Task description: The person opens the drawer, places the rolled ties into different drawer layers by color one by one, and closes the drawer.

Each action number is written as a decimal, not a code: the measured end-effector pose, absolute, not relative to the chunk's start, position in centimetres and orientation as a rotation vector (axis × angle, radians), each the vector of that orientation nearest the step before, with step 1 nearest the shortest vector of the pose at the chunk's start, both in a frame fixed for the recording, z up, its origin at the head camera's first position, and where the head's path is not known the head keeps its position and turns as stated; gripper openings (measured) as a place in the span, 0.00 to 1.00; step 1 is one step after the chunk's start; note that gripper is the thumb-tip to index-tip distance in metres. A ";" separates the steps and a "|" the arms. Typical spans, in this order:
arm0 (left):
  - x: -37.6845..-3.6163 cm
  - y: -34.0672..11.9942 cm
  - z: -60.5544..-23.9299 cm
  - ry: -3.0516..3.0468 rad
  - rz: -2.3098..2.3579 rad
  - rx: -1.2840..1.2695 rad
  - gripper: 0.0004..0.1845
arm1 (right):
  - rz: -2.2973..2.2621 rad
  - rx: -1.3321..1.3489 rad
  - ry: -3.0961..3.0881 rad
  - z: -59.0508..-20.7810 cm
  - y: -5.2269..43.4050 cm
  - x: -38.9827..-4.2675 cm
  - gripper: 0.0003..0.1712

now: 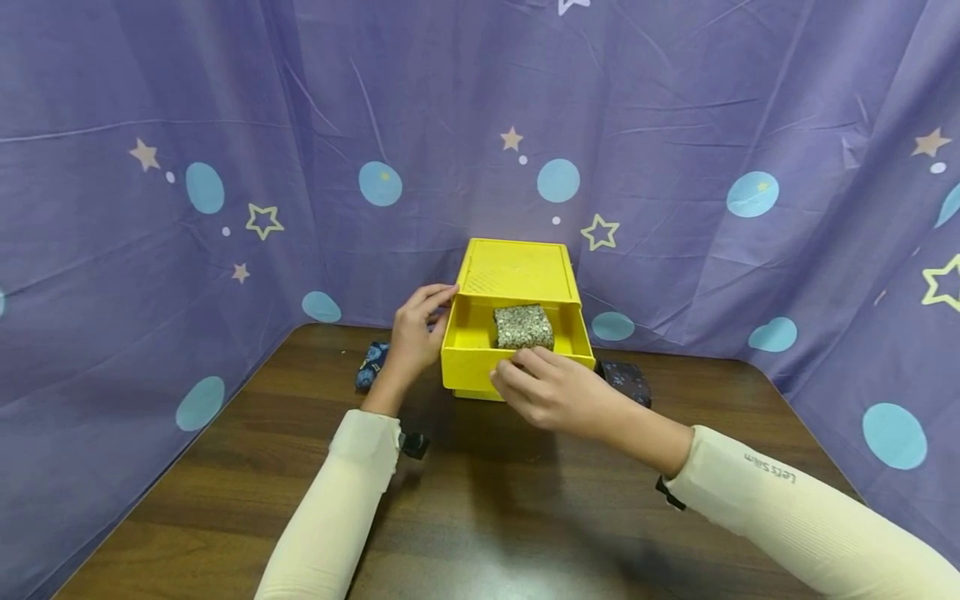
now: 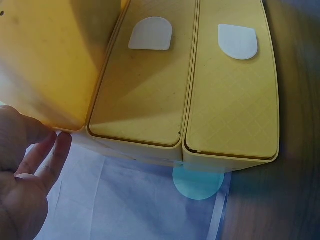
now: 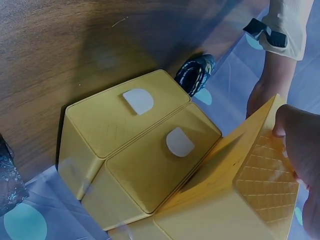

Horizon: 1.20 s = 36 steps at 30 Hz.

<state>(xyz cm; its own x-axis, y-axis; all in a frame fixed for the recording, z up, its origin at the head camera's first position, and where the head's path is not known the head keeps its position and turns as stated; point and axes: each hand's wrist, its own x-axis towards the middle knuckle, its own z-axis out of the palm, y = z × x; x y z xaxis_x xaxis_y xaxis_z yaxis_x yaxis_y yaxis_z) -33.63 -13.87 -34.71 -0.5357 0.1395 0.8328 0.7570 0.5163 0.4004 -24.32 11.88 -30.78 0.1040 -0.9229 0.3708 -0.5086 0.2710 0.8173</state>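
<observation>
A yellow drawer unit (image 1: 519, 268) stands at the back of the table with its top drawer (image 1: 467, 368) pulled out. Inside that drawer lies a folded, speckled grey-and-cream cloth (image 1: 523, 325). My right hand (image 1: 553, 393) is at the drawer's front, and in the right wrist view its thumb and curled fingers pinch the upper edge of the front panel (image 3: 266, 182). On the unit's left side, my left hand (image 1: 417, 327) rests its fingertips near the upper front corner; the left wrist view shows these fingers (image 2: 59, 155) fairly straight against the side edge.
Two lower drawers with white half-round tabs (image 2: 151, 34) are shut. A blue patterned rolled cloth (image 1: 371, 367) lies left of the unit, a dark patterned cloth (image 1: 628, 383) to its right. A purple curtain (image 1: 450, 100) hangs behind and around the brown wooden table (image 1: 465, 517).
</observation>
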 end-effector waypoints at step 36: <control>-33.3 -13.7 -34.5 -2.019 -1.068 -0.695 0.20 | -0.472 1.363 -1.578 -31.0 11.6 -26.8 0.19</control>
